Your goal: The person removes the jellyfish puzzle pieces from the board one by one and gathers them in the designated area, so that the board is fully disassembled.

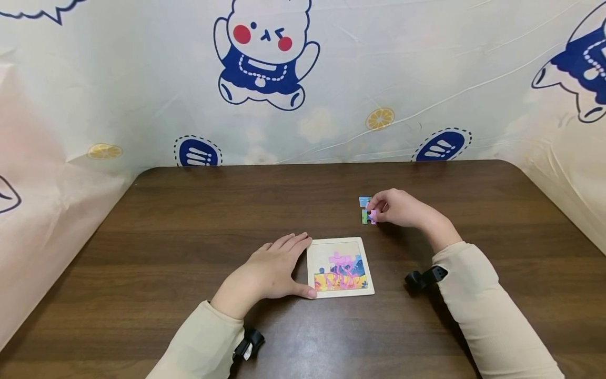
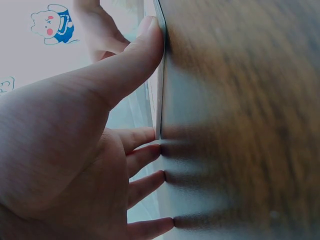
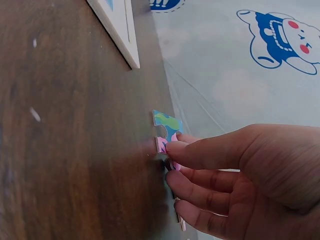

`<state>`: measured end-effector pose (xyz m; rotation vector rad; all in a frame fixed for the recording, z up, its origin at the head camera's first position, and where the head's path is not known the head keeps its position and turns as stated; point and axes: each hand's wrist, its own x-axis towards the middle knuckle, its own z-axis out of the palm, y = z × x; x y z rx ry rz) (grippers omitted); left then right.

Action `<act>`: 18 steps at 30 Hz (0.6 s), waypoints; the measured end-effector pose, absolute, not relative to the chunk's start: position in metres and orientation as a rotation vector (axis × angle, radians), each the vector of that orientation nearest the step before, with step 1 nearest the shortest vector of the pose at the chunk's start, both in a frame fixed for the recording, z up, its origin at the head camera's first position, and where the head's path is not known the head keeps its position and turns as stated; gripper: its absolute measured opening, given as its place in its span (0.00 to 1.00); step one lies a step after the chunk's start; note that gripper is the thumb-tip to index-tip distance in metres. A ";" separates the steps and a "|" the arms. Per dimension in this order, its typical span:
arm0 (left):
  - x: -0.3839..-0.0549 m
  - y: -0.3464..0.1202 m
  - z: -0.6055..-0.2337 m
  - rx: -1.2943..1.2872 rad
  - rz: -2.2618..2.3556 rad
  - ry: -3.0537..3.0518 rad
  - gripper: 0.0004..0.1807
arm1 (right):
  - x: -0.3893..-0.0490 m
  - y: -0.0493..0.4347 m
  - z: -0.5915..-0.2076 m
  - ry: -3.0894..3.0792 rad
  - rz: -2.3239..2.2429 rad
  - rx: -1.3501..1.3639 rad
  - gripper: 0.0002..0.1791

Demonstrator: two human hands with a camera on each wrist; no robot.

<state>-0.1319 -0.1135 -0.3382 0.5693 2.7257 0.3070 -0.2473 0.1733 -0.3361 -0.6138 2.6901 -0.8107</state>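
A square jigsaw puzzle tray [image 1: 341, 241] with a pale frame lies on the table, its lower part filled with pink, yellow and blue pieces. My left hand [image 1: 270, 271] spreads along the tray's left side. Its thumb touches the near left corner and its index finger the far left corner; the other fingertips rest on the table in the left wrist view. Beyond the tray to the right, my right hand [image 1: 402, 208] pinches a blue, green and pink puzzle piece [image 3: 167, 121] between thumb and fingers. Another puzzle piece [image 1: 364, 201] lies just behind, partly hidden by the fingers.
The brown wooden table [image 1: 213, 205] reaches back to a patterned cloth curtain [image 1: 331, 126]. Black wrist straps with cameras sit at both sleeves, the right camera [image 1: 421, 279] hanging low over the table to the right of the tray.
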 end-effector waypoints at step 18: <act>-0.131 -0.114 -0.338 0.564 0.316 2.721 0.56 | -0.245 0.166 -0.337 2.737 -0.768 -0.567 0.10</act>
